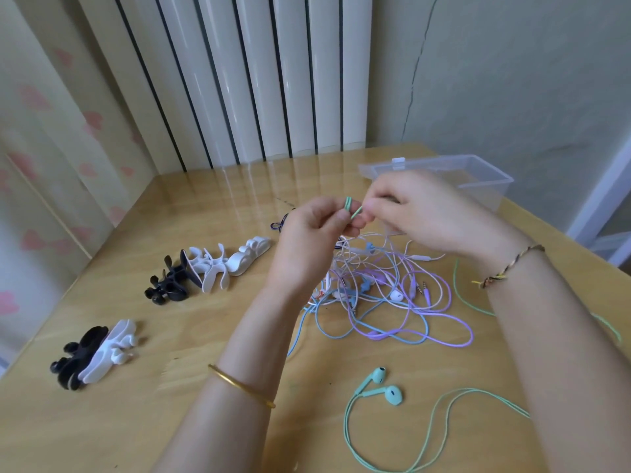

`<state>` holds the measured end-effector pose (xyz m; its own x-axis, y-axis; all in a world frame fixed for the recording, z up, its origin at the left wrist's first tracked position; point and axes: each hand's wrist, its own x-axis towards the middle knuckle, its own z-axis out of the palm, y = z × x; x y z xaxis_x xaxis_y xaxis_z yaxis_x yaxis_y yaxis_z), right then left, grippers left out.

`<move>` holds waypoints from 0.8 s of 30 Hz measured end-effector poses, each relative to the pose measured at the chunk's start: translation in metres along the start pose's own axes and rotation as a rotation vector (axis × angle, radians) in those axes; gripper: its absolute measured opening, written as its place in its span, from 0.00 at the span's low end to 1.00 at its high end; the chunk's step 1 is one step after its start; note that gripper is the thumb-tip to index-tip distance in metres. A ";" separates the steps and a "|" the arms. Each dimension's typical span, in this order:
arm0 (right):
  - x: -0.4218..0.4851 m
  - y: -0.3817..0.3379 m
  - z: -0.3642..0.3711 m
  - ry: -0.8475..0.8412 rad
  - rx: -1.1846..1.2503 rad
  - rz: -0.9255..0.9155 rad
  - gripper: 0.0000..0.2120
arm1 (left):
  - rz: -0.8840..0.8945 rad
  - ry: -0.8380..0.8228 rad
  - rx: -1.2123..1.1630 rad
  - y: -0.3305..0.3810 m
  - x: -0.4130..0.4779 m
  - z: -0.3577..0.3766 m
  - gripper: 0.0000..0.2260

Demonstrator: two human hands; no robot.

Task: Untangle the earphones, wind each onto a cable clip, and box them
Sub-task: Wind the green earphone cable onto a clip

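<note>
Box (491, 186) of clear plastic stands on the bench (205, 421) behind the tangled earphones (382, 291); left hand (316, 230) and right hand (421, 209) each pinch the green cable (348, 203).

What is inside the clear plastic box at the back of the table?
Nothing shows through the clear box: no earphones or clips in the visible part. The right hand, pinching the green cable, covers its near left corner, so that part cannot be checked.
</note>
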<state>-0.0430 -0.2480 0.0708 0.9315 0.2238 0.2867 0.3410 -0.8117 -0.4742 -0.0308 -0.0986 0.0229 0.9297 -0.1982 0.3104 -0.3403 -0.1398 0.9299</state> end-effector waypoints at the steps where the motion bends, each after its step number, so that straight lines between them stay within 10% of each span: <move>1: 0.002 0.005 0.000 0.069 -0.033 0.001 0.08 | -0.031 -0.052 -0.033 0.001 0.000 0.000 0.12; 9: 0.012 0.022 0.026 0.143 0.359 -0.011 0.09 | -0.297 -0.320 -0.402 0.006 0.000 -0.014 0.12; 14: 0.011 0.024 0.041 -0.076 0.397 0.036 0.11 | -0.400 -0.014 -0.791 0.015 0.006 -0.020 0.10; 18: 0.003 0.001 0.035 -0.344 0.291 -0.040 0.10 | -0.209 0.255 -0.592 0.003 0.005 -0.014 0.08; 24: 0.002 -0.005 0.010 -0.023 0.147 -0.035 0.08 | -0.035 0.140 -0.055 0.000 0.004 -0.013 0.08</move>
<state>-0.0416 -0.2381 0.0650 0.9208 0.2642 0.2868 0.3865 -0.7161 -0.5813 -0.0248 -0.0869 0.0263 0.9527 -0.0561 0.2988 -0.3029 -0.0905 0.9487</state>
